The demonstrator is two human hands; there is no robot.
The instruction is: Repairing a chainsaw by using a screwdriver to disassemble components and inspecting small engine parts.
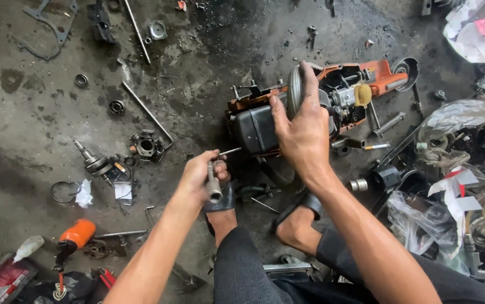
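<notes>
Engine housing (315, 107) ahead on floor (28, 124); crankshaft (97, 163) left, bags (456, 186) right.

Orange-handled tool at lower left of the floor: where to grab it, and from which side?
Probably the orange-handled tool is best taken by its fat orange grip, from above. It lies flat on the concrete floor with that end up and bare, while its dark shank points down into clutter. The left hand is nearest, though it holds a socket wrench.

Both forearms are bare to the elbow, with no sleeves, watch or gloves showing. The left hand (200, 174) and right hand (304, 132) are smudged with grease. Dark trousers cover the knees, and black open sandals (310, 202) sit on the feet.
</notes>
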